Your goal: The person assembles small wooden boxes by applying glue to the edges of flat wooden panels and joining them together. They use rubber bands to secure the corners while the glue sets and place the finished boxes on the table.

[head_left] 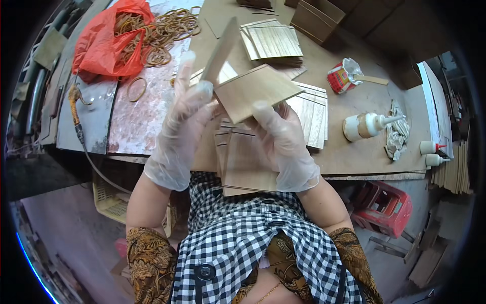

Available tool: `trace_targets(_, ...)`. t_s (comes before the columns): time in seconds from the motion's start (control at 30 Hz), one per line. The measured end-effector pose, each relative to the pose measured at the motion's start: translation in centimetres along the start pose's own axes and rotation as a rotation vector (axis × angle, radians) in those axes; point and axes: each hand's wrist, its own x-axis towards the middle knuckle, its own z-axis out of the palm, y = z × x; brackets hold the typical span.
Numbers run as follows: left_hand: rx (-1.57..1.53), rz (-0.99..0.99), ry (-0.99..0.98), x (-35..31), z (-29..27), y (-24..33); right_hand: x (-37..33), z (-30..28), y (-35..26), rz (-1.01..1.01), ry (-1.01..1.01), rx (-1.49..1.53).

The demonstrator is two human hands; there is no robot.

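Note:
Both my hands wear thin translucent gloves. Between the fingers of my left hand (186, 109), a thin wooden panel (220, 50) stands nearly on edge, tilted up and away. My right hand (281, 134) grips a second wooden board (258, 91), thumb on its top face and fingers beneath. The two pieces come close together near my left fingertips; whether they touch I cannot tell. Below my hands, a stack of wooden panels (248, 162) with dark edges lies at the table's front edge. Light slatted panels (308, 114) lie beyond my right hand.
A pile of pale panels (276, 40) sits farther back. Rubber bands (169, 30) spill from a red plastic bag (96, 45) at the left. A red tin with a flat stick (343, 76), a white glue bottle (360, 126) and a crumpled rag (397, 131) stand right. A red stool (383, 209) is below.

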Motion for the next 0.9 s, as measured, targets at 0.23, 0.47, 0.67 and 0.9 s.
trace_targets(0.23,0.251,0.161,0.209,1.5,-1.8,2.6,3.8,2.0,1.3,0.237,0.173,0.003)
trace_targets(0.47,0.518,0.325,0.287,2.5,-3.5,4.5,6.0,2.8,2.5,0.348,0.258,-0.090)
trace_targets(0.67,1.045,0.469,0.130,10.0,-3.6,4.8,5.1,3.9,1.9,0.469,0.273,-0.085)
trace_targets(0.9,1.482,0.323,0.027,17.8,0.2,0.7,-0.4,3.6,-2.7,0.416,0.111,-0.057)
